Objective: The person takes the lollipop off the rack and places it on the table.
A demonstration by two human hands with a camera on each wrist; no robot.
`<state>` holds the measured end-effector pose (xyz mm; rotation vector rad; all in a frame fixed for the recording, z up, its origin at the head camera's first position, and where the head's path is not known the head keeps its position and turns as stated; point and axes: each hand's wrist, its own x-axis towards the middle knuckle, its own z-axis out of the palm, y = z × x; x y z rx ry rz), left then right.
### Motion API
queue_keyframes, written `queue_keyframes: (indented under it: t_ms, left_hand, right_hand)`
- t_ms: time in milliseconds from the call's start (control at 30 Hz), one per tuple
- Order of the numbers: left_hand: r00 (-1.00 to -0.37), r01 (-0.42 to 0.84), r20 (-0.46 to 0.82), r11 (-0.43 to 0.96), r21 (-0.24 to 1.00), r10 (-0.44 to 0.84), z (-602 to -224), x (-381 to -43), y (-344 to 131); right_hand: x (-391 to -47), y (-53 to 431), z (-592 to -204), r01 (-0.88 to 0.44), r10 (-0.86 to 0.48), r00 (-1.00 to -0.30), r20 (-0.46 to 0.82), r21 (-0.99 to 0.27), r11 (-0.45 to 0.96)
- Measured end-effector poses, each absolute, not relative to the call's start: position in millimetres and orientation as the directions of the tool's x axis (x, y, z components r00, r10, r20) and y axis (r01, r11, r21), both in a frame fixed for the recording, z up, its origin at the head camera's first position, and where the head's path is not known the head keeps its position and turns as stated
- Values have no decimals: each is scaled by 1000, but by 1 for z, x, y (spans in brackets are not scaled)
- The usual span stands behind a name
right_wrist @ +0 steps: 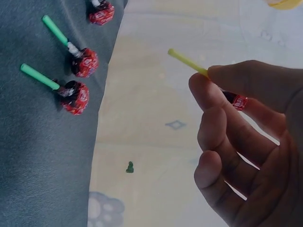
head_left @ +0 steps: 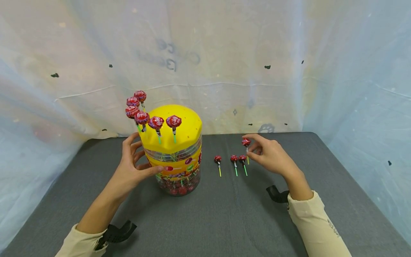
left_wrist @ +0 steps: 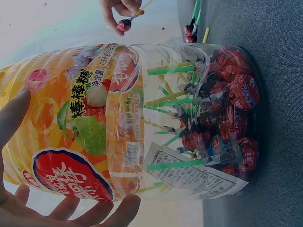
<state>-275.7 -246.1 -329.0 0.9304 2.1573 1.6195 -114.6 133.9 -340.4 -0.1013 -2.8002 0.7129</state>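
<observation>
A clear plastic candy jar (head_left: 179, 167) with a yellow lid (head_left: 186, 125) stands on the left of the table. My left hand (head_left: 130, 171) grips its side, thumb across the front of the label and fingers round the far left. Several red-wrapped lollipops (head_left: 156, 123) stand up from the lid's left and front edge, their sticks pointing down. Right of the jar, raised over the table, my right hand (head_left: 273, 153) pinches a lollipop by its yellow stick (right_wrist: 188, 61) between thumb and index finger. Its red head (head_left: 245, 142) points up.
Three lollipops (head_left: 234, 159) lie on the grey table (head_left: 224, 214) between the jar and my right hand, one with a yellow stick, two with green. More lollipops (left_wrist: 232, 118) fill the bottom of the jar. A pale sheet (head_left: 224, 53) hangs behind the table.
</observation>
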Motion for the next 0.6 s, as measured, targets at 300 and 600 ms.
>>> queue_keyframes:
  t_ms: [300, 600]
  left_hand:
    - [-750, 302, 139, 147, 942, 647, -329, -276, -245]
    - [-745, 325, 155, 149, 934, 649, -329, -276, -246]
  right_hand:
    - [-116, 141, -346, 43, 140, -975, 175, -470, 882]
    - [-117, 146, -352, 61, 146, -980, 138, -487, 871]
